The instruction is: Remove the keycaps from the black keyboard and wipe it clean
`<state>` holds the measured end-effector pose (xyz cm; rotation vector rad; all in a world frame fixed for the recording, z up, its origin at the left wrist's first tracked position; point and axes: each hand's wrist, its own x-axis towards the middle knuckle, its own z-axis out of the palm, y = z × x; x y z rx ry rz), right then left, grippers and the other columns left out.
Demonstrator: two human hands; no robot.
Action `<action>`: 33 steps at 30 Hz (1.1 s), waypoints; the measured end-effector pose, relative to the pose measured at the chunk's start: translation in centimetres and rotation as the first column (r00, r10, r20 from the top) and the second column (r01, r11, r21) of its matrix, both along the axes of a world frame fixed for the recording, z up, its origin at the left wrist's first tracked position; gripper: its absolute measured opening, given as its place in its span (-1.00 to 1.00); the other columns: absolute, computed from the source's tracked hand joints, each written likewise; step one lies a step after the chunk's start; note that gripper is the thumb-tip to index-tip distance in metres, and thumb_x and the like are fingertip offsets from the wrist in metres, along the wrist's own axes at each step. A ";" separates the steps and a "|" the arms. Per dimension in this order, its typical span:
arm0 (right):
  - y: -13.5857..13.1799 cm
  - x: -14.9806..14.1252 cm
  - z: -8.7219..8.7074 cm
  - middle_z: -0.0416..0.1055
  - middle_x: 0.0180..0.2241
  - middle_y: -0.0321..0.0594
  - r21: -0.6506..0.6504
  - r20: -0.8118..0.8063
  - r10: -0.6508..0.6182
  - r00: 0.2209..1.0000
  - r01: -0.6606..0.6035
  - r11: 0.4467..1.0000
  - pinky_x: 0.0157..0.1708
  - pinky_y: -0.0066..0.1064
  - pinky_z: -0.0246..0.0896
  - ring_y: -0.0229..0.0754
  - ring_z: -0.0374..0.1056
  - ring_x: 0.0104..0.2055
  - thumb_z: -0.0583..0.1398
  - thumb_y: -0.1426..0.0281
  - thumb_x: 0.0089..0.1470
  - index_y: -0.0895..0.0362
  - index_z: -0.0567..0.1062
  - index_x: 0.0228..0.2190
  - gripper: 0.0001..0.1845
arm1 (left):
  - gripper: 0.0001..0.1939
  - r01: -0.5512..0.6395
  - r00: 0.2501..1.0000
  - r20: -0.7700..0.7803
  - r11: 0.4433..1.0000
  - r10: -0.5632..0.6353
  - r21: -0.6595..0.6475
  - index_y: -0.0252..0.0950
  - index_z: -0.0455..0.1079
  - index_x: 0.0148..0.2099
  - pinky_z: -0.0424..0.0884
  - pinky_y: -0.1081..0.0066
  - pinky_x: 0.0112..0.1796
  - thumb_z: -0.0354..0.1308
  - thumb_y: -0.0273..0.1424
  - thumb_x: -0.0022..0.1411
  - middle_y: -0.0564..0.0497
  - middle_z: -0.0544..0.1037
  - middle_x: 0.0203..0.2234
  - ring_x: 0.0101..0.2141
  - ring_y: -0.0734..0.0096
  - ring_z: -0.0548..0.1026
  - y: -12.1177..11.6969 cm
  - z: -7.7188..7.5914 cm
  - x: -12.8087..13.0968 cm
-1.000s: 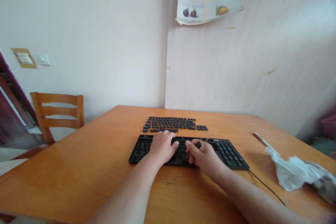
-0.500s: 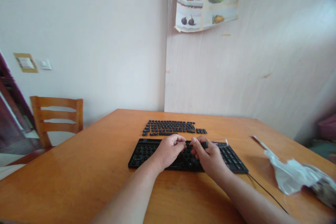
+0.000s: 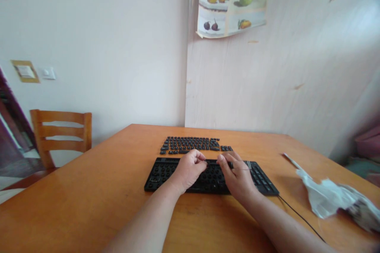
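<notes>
A black keyboard [image 3: 166,170] lies on the wooden table, with many of its key positions bared of caps. Over its middle, my left hand [image 3: 189,170] is closed in a pinch; whatever its fingertips hold is too small to make out. My right hand [image 3: 240,178] is curled around a keycap puller with a dark handle, and its thin wire end [image 3: 248,164] sticks out to the right. Most of the puller is hidden by my fingers. Loose black keycaps [image 3: 190,142] lie in rows behind the keyboard.
A black cable [image 3: 301,216] runs from the keyboard's right corner toward me. On the table's right side [image 3: 285,221] are a thin white stick [image 3: 291,160] and a crumpled plastic bag [image 3: 323,197]. A wooden chair [image 3: 62,130] stands at the left.
My right hand has turned slightly, so the puller's dark handle shows less and its wire end sits further left. My left hand keeps its pinch. The view has shifted a little.
</notes>
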<state>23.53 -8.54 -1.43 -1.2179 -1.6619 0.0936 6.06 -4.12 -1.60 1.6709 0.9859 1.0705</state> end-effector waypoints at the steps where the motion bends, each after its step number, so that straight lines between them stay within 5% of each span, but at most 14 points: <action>1: 0.0 0.2 0.2 0.42 -0.30 -0.13 0.018 0.022 -0.002 1.000 0.002 1.000 -0.14 -0.30 0.22 -0.10 0.35 -0.22 0.00 0.21 0.29 0.10 0.45 -0.37 -0.67 | -0.86 0.005 1.000 0.009 1.000 -0.005 -0.003 -0.27 0.34 -0.24 0.36 0.43 -0.32 0.17 -0.39 0.10 0.07 0.48 -0.47 -0.41 0.43 0.47 0.0 0.1 0.0; 8: -0.3 -0.2 0.4 0.46 -0.17 -0.10 -0.061 0.187 0.145 0.972 -0.136 0.989 -0.11 -0.27 0.25 -0.08 0.38 -0.13 0.07 0.37 0.23 0.09 0.42 -0.10 -0.78 | -0.78 0.076 0.994 0.080 0.995 -0.071 -0.058 -0.28 0.31 -0.17 0.35 0.42 -0.31 0.18 -0.38 0.11 0.06 0.51 -0.45 -0.39 0.42 0.49 -0.1 0.5 -0.1; 15: 0.0 -0.7 0.6 0.42 -0.32 -0.18 -0.130 0.229 0.146 0.962 -0.118 0.984 -0.21 -0.34 0.25 -0.15 0.35 -0.26 0.15 0.43 0.12 0.10 0.52 -0.24 -0.83 | -0.71 0.129 0.987 0.111 0.987 -0.118 -0.097 -0.30 0.30 -0.11 0.34 0.45 -0.33 0.20 -0.37 0.10 0.06 0.53 -0.48 -0.42 0.44 0.49 -0.4 1.4 -0.5; 20: 1.4 -0.3 1.6 0.41 -0.43 -0.24 -0.174 0.221 0.065 0.973 -0.027 0.984 -0.33 -0.39 0.17 -0.18 0.32 -0.35 0.18 0.37 0.06 0.13 0.54 -0.35 -0.86 | -0.74 -0.093 0.978 0.182 0.993 0.105 -0.074 -0.32 0.39 -0.22 0.36 0.42 -0.35 0.25 -0.28 0.08 0.00 0.57 -0.47 -0.42 0.40 0.51 0.0 2.2 -1.5; 26: 5.8 1.4 2.0 0.40 -0.54 -0.31 -0.403 0.256 0.033 0.966 0.075 0.912 -0.47 -0.46 0.07 -0.24 0.28 -0.49 0.19 0.32 0.01 0.17 0.56 -0.32 -0.78 | -0.77 -0.381 0.870 0.296 0.919 0.395 -0.105 -0.32 0.40 -0.26 0.34 0.44 -0.39 0.14 -0.24 0.14 -0.07 0.58 -0.43 -0.46 0.44 0.47 2.4 2.2 -3.5; 33: 11.5 2.0 0.6 0.45 -0.50 -0.26 -0.451 0.350 0.039 0.936 0.131 0.883 -0.45 -0.46 0.06 -0.21 0.32 -0.44 0.26 0.38 -0.09 0.16 0.57 -0.43 -0.87 | -0.78 -0.480 0.777 0.379 0.862 0.503 -0.159 -0.32 0.41 -0.34 0.31 0.48 -0.47 0.18 -0.25 0.07 -0.07 0.58 -0.52 -0.53 0.45 0.46 3.0 2.3 -4.2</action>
